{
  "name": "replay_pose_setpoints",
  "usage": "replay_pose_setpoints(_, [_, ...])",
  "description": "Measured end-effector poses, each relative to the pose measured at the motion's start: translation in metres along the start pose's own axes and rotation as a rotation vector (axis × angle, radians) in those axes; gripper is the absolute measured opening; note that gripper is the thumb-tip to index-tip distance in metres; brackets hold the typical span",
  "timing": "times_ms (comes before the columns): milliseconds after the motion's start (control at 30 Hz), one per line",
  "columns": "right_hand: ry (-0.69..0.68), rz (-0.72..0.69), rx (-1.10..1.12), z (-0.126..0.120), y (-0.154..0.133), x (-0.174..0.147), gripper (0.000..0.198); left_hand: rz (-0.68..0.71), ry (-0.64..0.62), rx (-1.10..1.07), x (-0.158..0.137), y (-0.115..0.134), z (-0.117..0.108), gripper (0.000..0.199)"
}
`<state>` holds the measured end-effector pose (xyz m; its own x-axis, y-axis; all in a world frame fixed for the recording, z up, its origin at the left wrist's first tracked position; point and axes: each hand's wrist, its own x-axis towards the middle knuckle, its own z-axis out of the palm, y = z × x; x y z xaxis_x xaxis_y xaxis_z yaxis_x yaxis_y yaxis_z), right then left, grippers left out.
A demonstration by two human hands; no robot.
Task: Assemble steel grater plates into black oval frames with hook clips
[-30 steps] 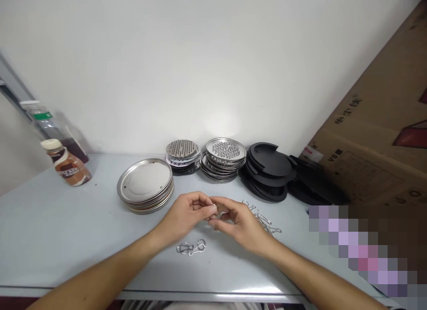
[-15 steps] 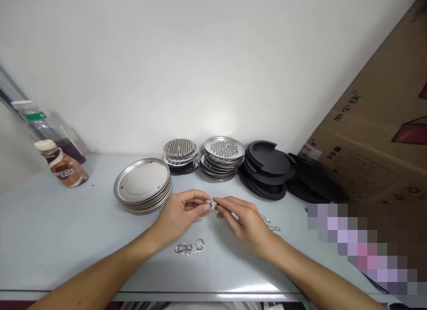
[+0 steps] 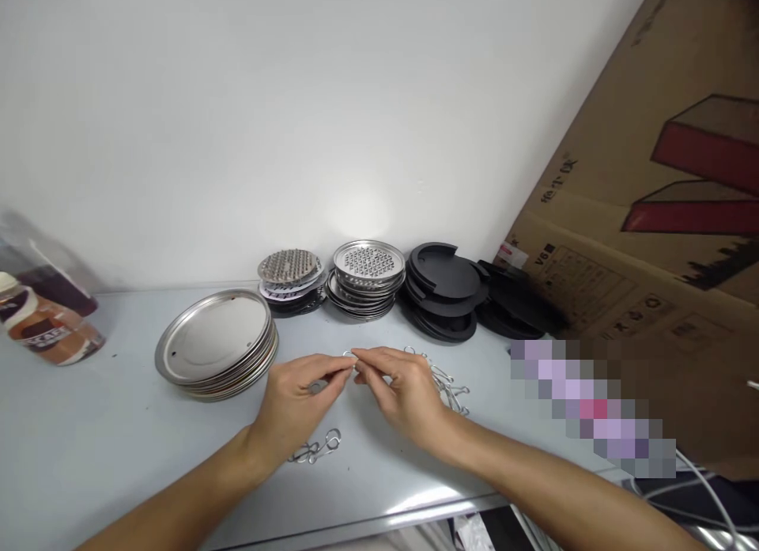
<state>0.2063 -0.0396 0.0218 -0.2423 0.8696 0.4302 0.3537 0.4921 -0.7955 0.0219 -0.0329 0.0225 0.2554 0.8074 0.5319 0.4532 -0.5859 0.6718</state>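
Observation:
My left hand and my right hand meet over the table, thumbs and forefingers pinched around one small bent wire clip. Only a thin loop of it shows above the fingertips. Two or so similar wire clips lie beside my left wrist. Several more wire clips are scattered behind my right hand, which hides part of them.
Along the wall stand stacked steel discs, textured discs, grater plates and black round plastic parts. A brown drink bottle is at the left. Large cardboard boxes lean on the right.
The view has turned right, so things sit further left. Both hands stay together, and my left fingers are now pinched more tightly at the tips. More of the clips by my right hand shows.

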Motion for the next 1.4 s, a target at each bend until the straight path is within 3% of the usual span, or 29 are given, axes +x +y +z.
replay_pose_setpoints(133, [-0.200, 0.365, 0.554, -0.006, 0.003, 0.013, 0.027, -0.022, 0.004, 0.017, 0.007, -0.002, -0.005, 0.014])
replay_pose_setpoints(200, [-0.210, 0.486, 0.726, -0.009, 0.006, 0.017, 0.031, -0.006, -0.031, 0.014, 0.009, -0.003, -0.007, 0.014])
replay_pose_setpoints(300, [-0.221, 0.573, 0.784, -0.012, 0.012, 0.018, 0.031, -0.014, -0.152, -0.022, 0.007, -0.005, -0.002, 0.015])
replay_pose_setpoints(433, [-0.350, 0.640, 0.791, -0.019, 0.022, 0.021, 0.031, -0.172, -0.275, -0.070, 0.010, -0.009, 0.017, 0.022])
replay_pose_setpoints(533, [-0.307, 0.546, 0.539, -0.028, 0.027, 0.023, 0.032, -0.187, -0.290, -0.027, 0.024, -0.015, 0.021, 0.021])
replay_pose_setpoints(633, [-0.284, 0.266, 0.153, -0.033, 0.024, 0.019, 0.023, -0.222, -0.247, 0.041, 0.039, -0.024, 0.006, 0.013])
replay_pose_setpoints(733, [-0.485, -0.041, -0.010, -0.026, 0.012, 0.008, 0.020, -0.260, -0.252, 0.080, 0.039, -0.029, -0.014, 0.009])
replay_pose_setpoints(833, [-0.610, -0.204, -0.155, -0.015, 0.000, -0.003, 0.029, -0.269, -0.302, 0.076, 0.027, -0.029, -0.018, 0.010])
replay_pose_setpoints(933, [-0.623, -0.186, -0.344, -0.020, -0.002, -0.005, 0.028, -0.253, -0.365, 0.044, 0.016, -0.024, -0.003, 0.014])
replay_pose_setpoints(1100, [-0.658, -0.024, -0.460, -0.059, 0.006, 0.005, 0.031, -0.164, -0.498, -0.068, 0.014, -0.004, 0.018, 0.023])
replay_pose_setpoints(1167, [-0.620, -0.011, -0.444, -0.066, 0.003, 0.007, 0.033, -0.114, -0.507, -0.091, 0.019, 0.002, 0.010, 0.028])
replay_pose_setpoints(1267, [-0.578, -0.081, -0.378, -0.056, -0.007, 0.005, 0.035, -0.111, -0.490, -0.011, 0.025, 0.006, -0.020, 0.022])
replay_pose_setpoints(1333, [-0.601, -0.133, -0.372, -0.041, -0.012, 0.000, 0.037, -0.128, -0.588, 0.075, 0.024, 0.007, -0.040, 0.008])
replay_pose_setpoints(1400, [-0.624, -0.165, -0.415, -0.027, -0.012, -0.004, 0.040, -0.142, -0.720, 0.142, 0.020, 0.009, -0.054, 0.015])
